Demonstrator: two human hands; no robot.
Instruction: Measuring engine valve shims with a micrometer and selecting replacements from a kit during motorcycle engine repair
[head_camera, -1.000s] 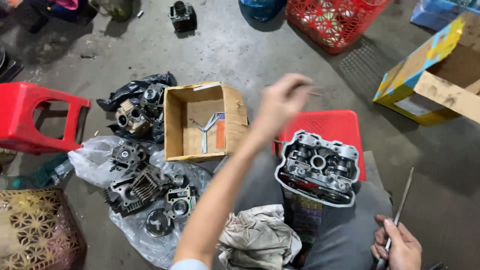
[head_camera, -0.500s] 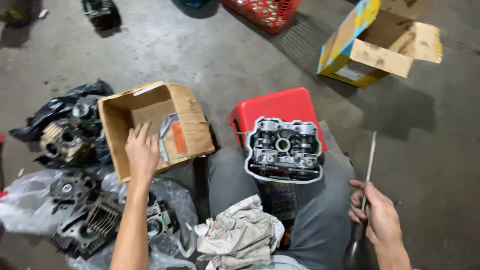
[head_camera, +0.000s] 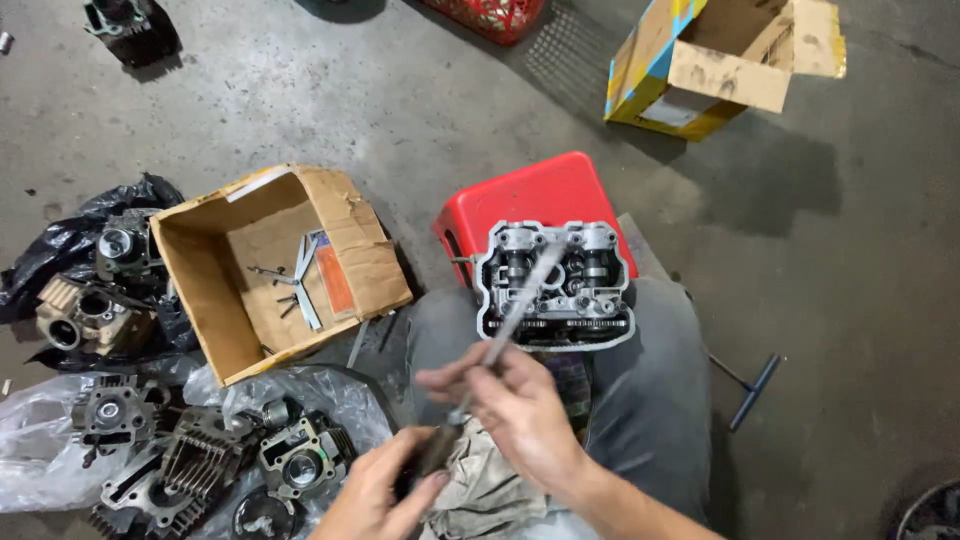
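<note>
Both hands on long screwdriver (head_camera: 505, 330): left hand (head_camera: 375, 495) closed round dark handle at near end, right hand (head_camera: 520, 410) pinching shaft mid-length. Long axis runs near-left to far-right, blurred tip over cylinder head (head_camera: 555, 285). Cylinder head sits on lap just beyond hands, against red stool (head_camera: 530, 195); right hand nearer. Rag (head_camera: 480, 490) under hands.

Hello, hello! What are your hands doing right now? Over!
Left hand on tool handle. Right hand pinching tool shaft. Shaft over engine head. Rag underneath.
</note>
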